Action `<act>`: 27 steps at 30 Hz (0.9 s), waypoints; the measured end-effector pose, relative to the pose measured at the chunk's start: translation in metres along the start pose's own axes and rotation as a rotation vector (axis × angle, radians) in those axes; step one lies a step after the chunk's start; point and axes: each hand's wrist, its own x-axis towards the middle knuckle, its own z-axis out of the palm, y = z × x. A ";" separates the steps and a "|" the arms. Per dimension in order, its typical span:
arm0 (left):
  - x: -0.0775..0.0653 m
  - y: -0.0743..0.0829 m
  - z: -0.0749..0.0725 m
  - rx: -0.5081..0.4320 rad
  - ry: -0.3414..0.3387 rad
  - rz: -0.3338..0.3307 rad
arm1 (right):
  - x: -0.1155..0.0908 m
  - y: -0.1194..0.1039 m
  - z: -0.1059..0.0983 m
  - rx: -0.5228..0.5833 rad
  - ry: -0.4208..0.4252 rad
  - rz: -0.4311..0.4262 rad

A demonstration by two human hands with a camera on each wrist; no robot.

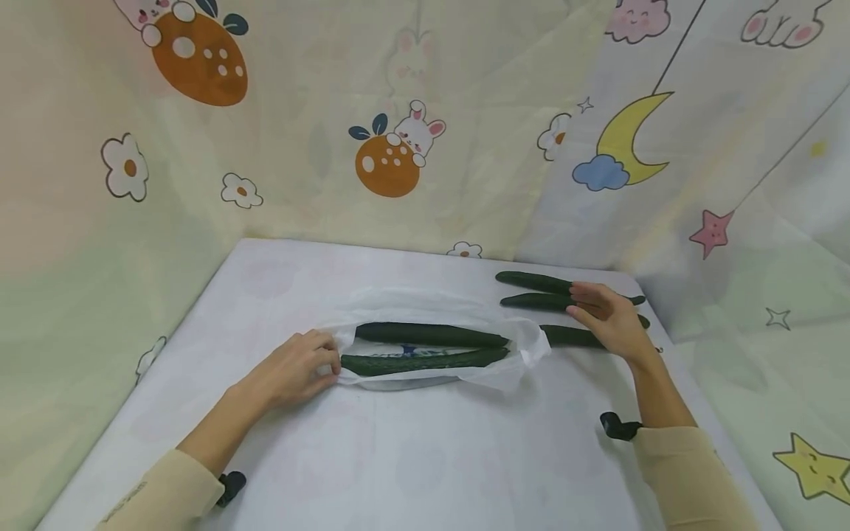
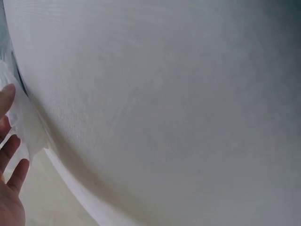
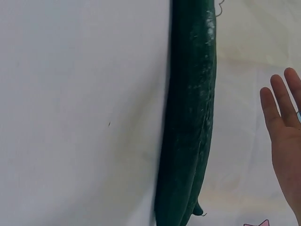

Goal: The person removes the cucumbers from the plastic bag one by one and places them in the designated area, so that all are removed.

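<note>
My left hand grips the left edge of a thin white plastic bag; its thumb lies on the film in the left wrist view. Two dark green cucumbers lie side by side on the open bag, a far cucumber and a near cucumber. Blue print shows between them. Over three more cucumbers at the right, my right hand hovers with nothing in it, partly hiding them: a back cucumber, a middle cucumber and a front cucumber. Straight fingers show in the right wrist view.
Everything lies on a white tabletop. Behind and beside it hangs a cloth printed with rabbits, flowers and stars. A greyish rim shows below the bag's near side.
</note>
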 end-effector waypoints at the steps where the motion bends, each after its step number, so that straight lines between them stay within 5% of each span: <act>1: 0.001 0.000 0.000 -0.001 0.000 0.003 | 0.000 -0.001 0.001 0.009 0.013 -0.009; 20: 0.003 0.000 0.002 0.015 -0.004 0.034 | 0.017 -0.060 0.021 0.200 -0.054 -0.181; 27: 0.005 0.000 0.000 0.016 -0.016 0.023 | 0.027 -0.069 0.027 0.180 -0.060 -0.218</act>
